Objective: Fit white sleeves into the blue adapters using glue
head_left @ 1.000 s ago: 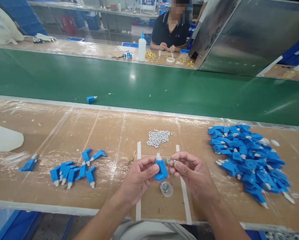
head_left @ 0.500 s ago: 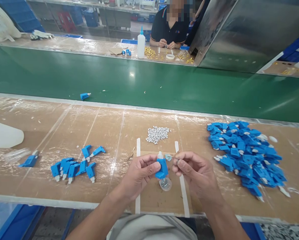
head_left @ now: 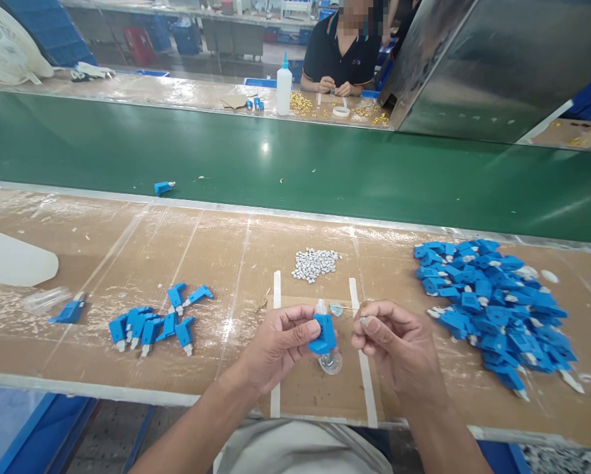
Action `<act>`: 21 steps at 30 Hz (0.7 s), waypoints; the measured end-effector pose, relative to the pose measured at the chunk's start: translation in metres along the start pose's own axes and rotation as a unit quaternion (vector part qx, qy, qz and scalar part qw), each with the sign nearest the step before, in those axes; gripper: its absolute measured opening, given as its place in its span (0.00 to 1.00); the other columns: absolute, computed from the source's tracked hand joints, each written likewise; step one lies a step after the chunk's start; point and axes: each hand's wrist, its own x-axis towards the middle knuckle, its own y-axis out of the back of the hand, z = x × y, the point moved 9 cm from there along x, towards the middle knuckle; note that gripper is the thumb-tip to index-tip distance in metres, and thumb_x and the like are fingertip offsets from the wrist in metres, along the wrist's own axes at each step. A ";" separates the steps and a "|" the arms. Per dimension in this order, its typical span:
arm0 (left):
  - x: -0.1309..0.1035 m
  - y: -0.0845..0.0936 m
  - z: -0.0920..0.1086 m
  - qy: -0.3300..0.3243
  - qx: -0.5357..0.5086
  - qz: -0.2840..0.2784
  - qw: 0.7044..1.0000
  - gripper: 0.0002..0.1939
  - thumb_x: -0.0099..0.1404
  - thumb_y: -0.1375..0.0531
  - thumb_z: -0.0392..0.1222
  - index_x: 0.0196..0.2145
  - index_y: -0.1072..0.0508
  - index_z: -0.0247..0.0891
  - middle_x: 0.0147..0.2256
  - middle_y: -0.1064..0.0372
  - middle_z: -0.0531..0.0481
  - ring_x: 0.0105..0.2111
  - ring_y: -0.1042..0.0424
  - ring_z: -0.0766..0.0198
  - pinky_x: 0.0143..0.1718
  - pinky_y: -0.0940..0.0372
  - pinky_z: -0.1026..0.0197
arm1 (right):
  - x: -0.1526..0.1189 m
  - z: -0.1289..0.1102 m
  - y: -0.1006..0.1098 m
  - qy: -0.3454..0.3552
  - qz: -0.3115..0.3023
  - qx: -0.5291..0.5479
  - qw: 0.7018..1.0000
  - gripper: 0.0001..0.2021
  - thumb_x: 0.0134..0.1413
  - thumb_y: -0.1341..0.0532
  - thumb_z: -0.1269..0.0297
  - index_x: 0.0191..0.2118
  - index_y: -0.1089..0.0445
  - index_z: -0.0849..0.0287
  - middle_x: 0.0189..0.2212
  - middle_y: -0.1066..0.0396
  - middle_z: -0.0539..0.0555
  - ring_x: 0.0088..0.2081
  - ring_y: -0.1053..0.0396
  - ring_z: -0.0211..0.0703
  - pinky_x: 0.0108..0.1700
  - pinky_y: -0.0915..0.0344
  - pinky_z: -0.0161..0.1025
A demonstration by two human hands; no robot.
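Observation:
My left hand (head_left: 288,339) is closed around a blue plastic part (head_left: 325,332) with a whitish tip pointing away from me. My right hand (head_left: 391,336), just to the right, pinches a small grey piece (head_left: 363,320) between thumb and fingers. Between the hands is a pale bluish blob (head_left: 335,309), with a thin stick (head_left: 348,308) running from it toward my right fingers; whether they touch the stick I cannot tell. Below the blue part a small clear round cup (head_left: 331,363) is partly covered. Beyond my hands lies a pile of small grey pieces (head_left: 315,264).
A large heap of blue parts (head_left: 493,303) lies on the right, a smaller group (head_left: 147,327) on the left. Two white tape strips (head_left: 365,382) flank the work spot. Past the table runs a green belt (head_left: 226,155) carrying one blue part (head_left: 164,187). A co-worker (head_left: 342,56) sits opposite.
My right hand has drawn slightly away to the right from the blue part, and more of the thin stick shows. The left hand keeps its hold. The whole view has shifted a little.

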 end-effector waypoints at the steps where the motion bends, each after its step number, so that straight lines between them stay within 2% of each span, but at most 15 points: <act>1: 0.000 0.000 0.001 -0.003 0.009 -0.001 1.000 0.14 0.57 0.28 0.44 0.37 0.19 0.32 0.31 0.25 0.46 0.30 0.27 0.67 0.34 0.32 0.67 | -0.001 0.002 0.000 -0.008 -0.005 -0.003 1.000 0.09 0.54 0.27 0.58 0.34 0.21 0.57 0.26 0.24 0.54 0.24 0.25 0.42 0.22 0.30 0.32; 5: 0.001 -0.005 0.004 -0.024 0.077 -0.018 0.997 0.16 0.61 0.30 0.46 0.43 0.19 0.34 0.34 0.24 0.44 0.33 0.27 0.64 0.37 0.33 0.65 | -0.006 0.007 -0.005 -0.029 -0.051 -0.037 0.998 0.07 0.61 0.31 0.60 0.37 0.22 0.57 0.30 0.24 0.54 0.29 0.25 0.43 0.29 0.27 0.35; 9: 0.002 -0.009 0.009 -0.057 0.152 -0.037 0.986 0.15 0.64 0.33 0.47 0.43 0.20 0.34 0.34 0.24 0.44 0.34 0.28 0.63 0.38 0.33 0.63 | -0.012 0.006 -0.007 -0.030 -0.061 -0.054 0.996 0.07 0.63 0.33 0.59 0.37 0.24 0.58 0.28 0.26 0.53 0.28 0.29 0.41 0.28 0.30 0.34; 15: 0.003 -0.014 0.010 -0.068 0.195 -0.046 0.977 0.13 0.66 0.35 0.45 0.45 0.20 0.35 0.32 0.26 0.46 0.33 0.28 0.64 0.38 0.34 0.63 | -0.014 0.007 -0.011 -0.029 -0.043 -0.032 0.998 0.08 0.64 0.34 0.59 0.36 0.25 0.57 0.28 0.35 0.49 0.24 0.40 0.34 0.22 0.42 0.30; 18: 0.004 -0.018 0.008 -0.062 0.203 -0.056 0.976 0.13 0.67 0.36 0.45 0.45 0.21 0.36 0.30 0.27 0.47 0.32 0.29 0.64 0.38 0.34 0.62 | -0.014 0.010 -0.010 -0.031 -0.034 -0.032 0.998 0.08 0.64 0.34 0.59 0.36 0.25 0.57 0.29 0.35 0.49 0.24 0.40 0.33 0.22 0.43 0.30; 21: 0.006 -0.017 0.007 -0.062 0.202 -0.040 0.977 0.13 0.66 0.36 0.45 0.45 0.21 0.36 0.32 0.27 0.47 0.32 0.29 0.64 0.37 0.33 0.63 | -0.016 0.007 -0.008 -0.016 -0.019 -0.067 0.997 0.08 0.64 0.34 0.59 0.36 0.25 0.56 0.29 0.34 0.49 0.24 0.38 0.34 0.23 0.40 0.31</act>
